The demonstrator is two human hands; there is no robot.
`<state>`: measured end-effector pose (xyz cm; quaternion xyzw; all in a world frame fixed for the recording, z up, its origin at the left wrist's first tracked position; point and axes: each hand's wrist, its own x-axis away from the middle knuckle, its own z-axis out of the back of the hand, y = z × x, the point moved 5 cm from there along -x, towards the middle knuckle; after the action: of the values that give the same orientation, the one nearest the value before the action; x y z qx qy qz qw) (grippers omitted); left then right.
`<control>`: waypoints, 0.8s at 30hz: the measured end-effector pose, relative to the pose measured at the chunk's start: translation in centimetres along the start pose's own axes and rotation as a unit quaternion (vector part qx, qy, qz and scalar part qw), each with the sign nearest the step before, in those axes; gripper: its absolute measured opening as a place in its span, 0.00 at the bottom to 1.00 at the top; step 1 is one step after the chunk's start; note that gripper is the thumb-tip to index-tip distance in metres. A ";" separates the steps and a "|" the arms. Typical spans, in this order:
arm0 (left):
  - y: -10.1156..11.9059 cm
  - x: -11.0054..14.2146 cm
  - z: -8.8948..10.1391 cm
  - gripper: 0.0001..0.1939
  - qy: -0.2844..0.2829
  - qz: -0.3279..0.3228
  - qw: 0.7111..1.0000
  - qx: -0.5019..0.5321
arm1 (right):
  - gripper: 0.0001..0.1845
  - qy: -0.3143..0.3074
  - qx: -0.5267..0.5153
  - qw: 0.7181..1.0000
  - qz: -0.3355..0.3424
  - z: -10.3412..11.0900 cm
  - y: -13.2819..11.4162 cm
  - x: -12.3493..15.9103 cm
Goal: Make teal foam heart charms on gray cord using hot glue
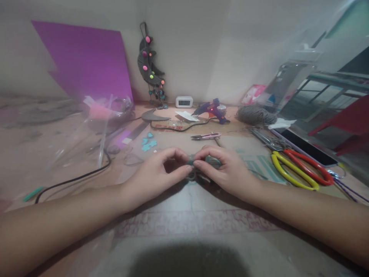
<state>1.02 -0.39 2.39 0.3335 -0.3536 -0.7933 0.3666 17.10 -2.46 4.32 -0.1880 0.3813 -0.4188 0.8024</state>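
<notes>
Nearest, on the near side of both hands: one pale covering on the counter [236, 129], bearing a reddish printed band [198, 223]. Left hand [161, 173] and right hand [230, 173], one each: thumb and forefinger of each pinched together, fingertips nearly meeting, gripping one small grey-green piece [191, 176] between them; mostly covered by the fingers, exact form cannot be told. Out to the left of the left hand: one green strip [32, 194] and one black cable [77, 177], the strip near the cable's end. Out to the right of the right hand: one pair of scissors [296, 168], one handle yellow, one red; beside it, one phone [305, 146], screen dark. Just beyond the left hand: several turquoise cut-outs [148, 144]. Just beyond the right hand: one pair of pink-handled snips [206, 136]. Farther past the left hand: clear plastic [86, 123], one flat grey crescent [155, 116]. Farther past the right hand: one blue glue gun [206, 109], red light showing; one bundle of grey yarn [256, 115]. Beyond the gap between the hands: one white digital clock [184, 102]. Last, far past the left hand: one pom-pom-studded hanging crescent [147, 69] against the wall, one upright purple sheet [89, 57].
</notes>
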 end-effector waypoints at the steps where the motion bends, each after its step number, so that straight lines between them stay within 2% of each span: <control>1: 0.0 0.1 0.1 0.07 0.012 -0.011 1.000 -0.007 | 0.04 0.002 0.015 0.999 0.030 0.1 -0.3 0.0; 3: 0.3 0.2 0.5 0.11 0.045 -0.045 0.997 -0.039 | 0.04 0.004 0.035 0.996 0.078 0.1 -0.8 0.1; 5: 0.8 0.4 0.9 0.12 0.069 -0.089 0.991 -0.078 | 0.04 0.006 0.043 0.994 0.098 0.1 -0.9 0.2; 10: 2.1 0.7 1.2 0.10 0.083 -0.174 0.976 -0.102 | 0.03 0.011 0.046 0.995 0.085 0.1 -0.8 0.3; 15: 2.1 0.6 1.3 0.10 0.084 -0.176 0.973 -0.124 | 0.04 0.010 0.037 0.998 0.053 0.2 -0.5 0.2; 19: 1.9 0.6 1.1 0.09 0.075 -0.168 0.975 -0.127 | 0.04 0.012 0.038 0.998 0.054 0.2 -0.5 0.2; 22: 1.7 0.7 1.1 0.09 0.067 -0.142 0.982 -0.109 | 0.04 0.013 0.046 0.997 0.060 0.3 -0.6 0.2; 24: 1.4 0.7 1.1 0.13 0.063 -0.115 0.988 -0.087 | 0.04 0.017 0.050 0.996 0.071 0.4 -0.7 0.2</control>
<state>0.28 -1.33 3.92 0.3879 -0.2188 -0.8353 0.3223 17.13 -3.03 4.86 -0.1126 0.3859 -0.3824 0.8320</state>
